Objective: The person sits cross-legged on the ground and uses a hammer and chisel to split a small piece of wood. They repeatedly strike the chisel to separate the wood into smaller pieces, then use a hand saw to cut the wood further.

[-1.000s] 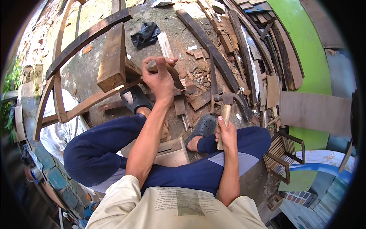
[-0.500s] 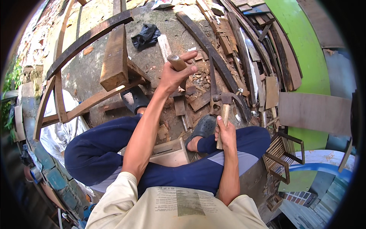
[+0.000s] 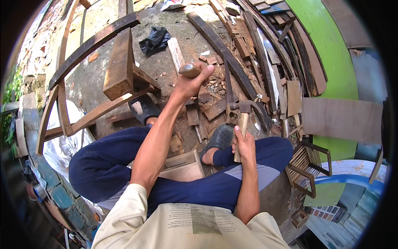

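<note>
Tool handle [image 3: 189, 70], its lower end hard to make out, sits wrapped in the left hand [image 3: 190, 86], shifted rightward and so farther from the timber block [image 3: 119, 74] left of that grip; nearer the body, the right hand [image 3: 245, 147] clasps a hammer [image 3: 242, 122].

Tool handle [image 3: 189, 71] rested in left hand [image 3: 192, 85], hammer [image 3: 243, 118] in right hand [image 3: 245, 146], nearer body [image 3: 182, 226]; beam [image 3: 119, 66] and wooden frame [image 3: 93, 49] stood left of left hand; plastic bag [image 3: 155, 40] lay beyond left hand, right of beam; wood scraps [image 3: 216, 85] lay on ground [image 3: 173, 20], right of left hand, beyond hammer; plank pile [image 3: 306, 56] lay farther right; rack [image 3: 301, 169] stood right of right knee [image 3: 280, 152]; wooden box [image 3: 185, 171] sat between legs [image 3: 99, 166]
</note>
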Motion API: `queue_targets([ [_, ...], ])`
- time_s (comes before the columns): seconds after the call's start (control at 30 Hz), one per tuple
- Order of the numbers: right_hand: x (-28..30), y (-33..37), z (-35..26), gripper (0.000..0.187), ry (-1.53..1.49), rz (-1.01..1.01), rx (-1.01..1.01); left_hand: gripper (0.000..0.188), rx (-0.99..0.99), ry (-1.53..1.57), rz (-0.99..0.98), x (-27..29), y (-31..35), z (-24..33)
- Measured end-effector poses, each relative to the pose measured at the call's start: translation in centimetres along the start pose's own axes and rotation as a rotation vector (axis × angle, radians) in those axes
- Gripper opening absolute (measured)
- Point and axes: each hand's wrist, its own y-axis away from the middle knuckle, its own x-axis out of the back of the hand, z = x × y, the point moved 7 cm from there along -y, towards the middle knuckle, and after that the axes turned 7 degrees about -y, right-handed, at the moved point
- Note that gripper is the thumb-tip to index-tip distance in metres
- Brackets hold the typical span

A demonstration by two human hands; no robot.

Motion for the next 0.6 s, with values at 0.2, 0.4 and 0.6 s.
queue_targets([
  [0.2,0.1,-0.1,0.1,0.039,0.015,-0.005,0.003,0.043,0.04,0.038,0.083,0.8,0.0,-0.6],
  [0.4,-0.5,0.7,-1.0,0.04,0.054,-0.001,0.032,0.037,0.035,0.038,0.073,0.9,-0.1,-1.0],
  [0.6,-2.3,6.1,-8.5,0.038,0.112,-0.06,0.286,0.037,-0.006,-0.146,-0.005,-0.6,0.4,-0.6],
])
